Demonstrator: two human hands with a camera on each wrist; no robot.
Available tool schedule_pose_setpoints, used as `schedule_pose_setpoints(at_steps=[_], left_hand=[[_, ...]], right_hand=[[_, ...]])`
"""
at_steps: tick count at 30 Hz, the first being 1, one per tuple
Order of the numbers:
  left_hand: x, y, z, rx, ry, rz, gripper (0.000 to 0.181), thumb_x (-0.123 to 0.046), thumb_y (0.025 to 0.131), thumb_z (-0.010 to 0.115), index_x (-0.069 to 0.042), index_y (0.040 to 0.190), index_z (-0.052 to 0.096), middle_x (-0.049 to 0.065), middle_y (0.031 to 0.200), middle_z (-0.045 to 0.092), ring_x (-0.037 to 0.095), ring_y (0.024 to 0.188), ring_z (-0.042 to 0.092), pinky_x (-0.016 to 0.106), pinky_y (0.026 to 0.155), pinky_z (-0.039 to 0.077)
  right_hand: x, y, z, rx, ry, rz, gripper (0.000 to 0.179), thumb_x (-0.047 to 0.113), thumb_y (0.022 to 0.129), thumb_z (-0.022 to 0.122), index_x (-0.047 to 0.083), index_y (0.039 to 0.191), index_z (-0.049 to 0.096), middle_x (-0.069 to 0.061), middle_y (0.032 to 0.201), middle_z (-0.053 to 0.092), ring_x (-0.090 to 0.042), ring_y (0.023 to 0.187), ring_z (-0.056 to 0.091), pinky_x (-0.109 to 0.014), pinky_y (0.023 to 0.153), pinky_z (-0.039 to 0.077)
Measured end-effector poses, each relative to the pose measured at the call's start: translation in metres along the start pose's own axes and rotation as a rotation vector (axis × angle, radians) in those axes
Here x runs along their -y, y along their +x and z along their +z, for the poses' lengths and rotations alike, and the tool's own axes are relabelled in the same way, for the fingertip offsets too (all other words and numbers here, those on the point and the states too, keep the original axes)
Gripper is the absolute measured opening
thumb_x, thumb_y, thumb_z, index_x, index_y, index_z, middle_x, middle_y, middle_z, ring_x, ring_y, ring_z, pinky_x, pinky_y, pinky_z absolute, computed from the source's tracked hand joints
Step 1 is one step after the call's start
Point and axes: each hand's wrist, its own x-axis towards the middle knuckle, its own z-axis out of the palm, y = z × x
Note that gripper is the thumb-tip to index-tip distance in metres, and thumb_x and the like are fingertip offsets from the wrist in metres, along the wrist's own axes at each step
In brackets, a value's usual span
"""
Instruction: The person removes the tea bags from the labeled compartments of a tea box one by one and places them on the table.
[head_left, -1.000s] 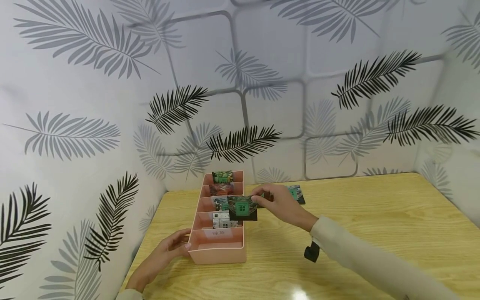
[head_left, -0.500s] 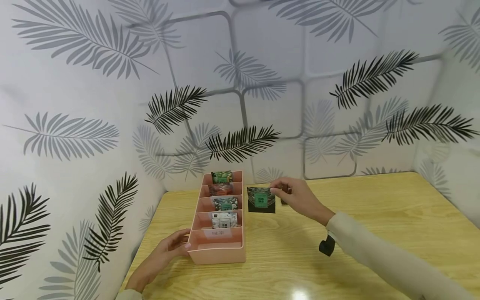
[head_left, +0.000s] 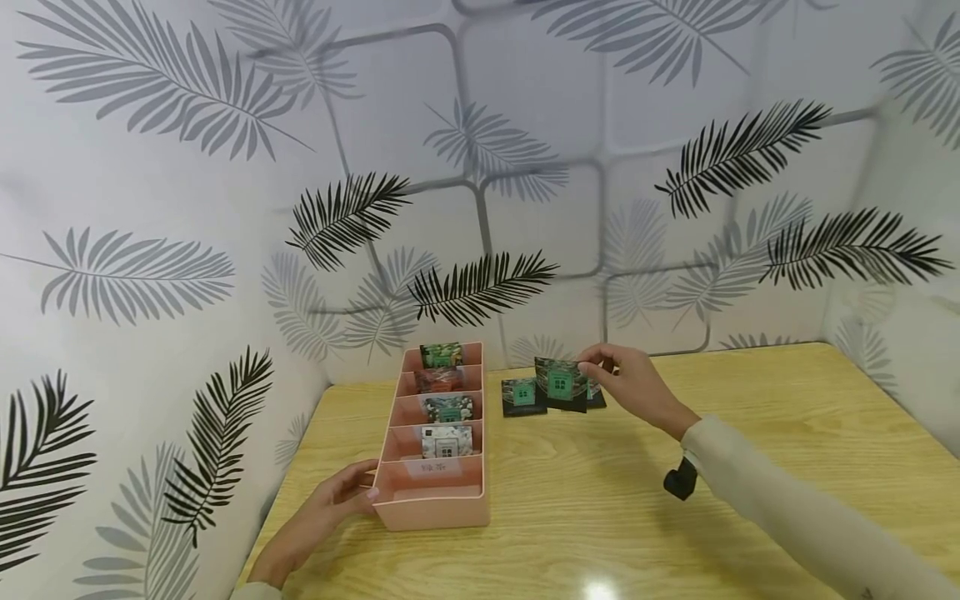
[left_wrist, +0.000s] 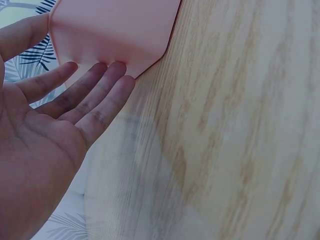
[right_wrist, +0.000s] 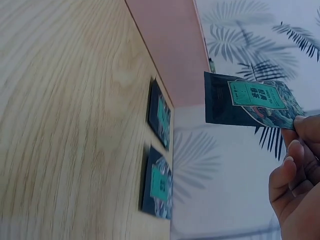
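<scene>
- I record the right hand pinching the held sachet at one corner; the sachet hangs raised off the surface, to the right of the pink box
- With so little of it gripped, I judge that a loosened pinch or a bump could let the held sachet swivel or fall
- I note two sachets lying on the surface near the wall: the left flat sachet just beside the box, and the right flat sachet, which the held one partly covers in the head view
- Lowering blind over that spot could, in my assessment, stack one packet on another or shove one against the wall
- The left hand has its fingers extended, tips resting on the box at its near left corner; I cannot tell how hard they press
- A light touch there might let the box slide or turn if knocked
- Any sweep across the box could snag the held sachet on a divider or disturb the white packet
</scene>
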Motion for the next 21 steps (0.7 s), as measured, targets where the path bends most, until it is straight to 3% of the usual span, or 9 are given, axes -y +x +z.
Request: schedule_pose_setpoints(at_steps=[8,21], left_hand=[[-0.001,0.001,-0.001,0.005,-0.007,-0.007,0.055,-0.022,0.099,0.054,-0.009,0.148,0.032,0.019,0.137,0.044,0.029,0.12,0.049,0.046,0.094,0.048],[-0.002,0.001,-0.001,0.014,-0.021,-0.005,0.054,-0.021,0.099,0.053,-0.007,0.147,0.032,0.021,0.138,0.044,0.033,0.122,0.047,0.048,0.096,0.046]], right_hand=[[-0.026,0.0,-0.013,-0.025,-0.039,0.043,0.015,0.03,0.096,0.058,0.022,0.106,0.066,0.005,0.087,0.065,-0.017,0.065,0.049,-0.03,0.053,0.039],[-0.056,0.001,-0.03,-0.025,-0.063,0.143,0.016,0.026,0.098,0.056,0.017,0.107,0.065,-0.001,0.088,0.065,-0.021,0.07,0.053,-0.034,0.056,0.043]])
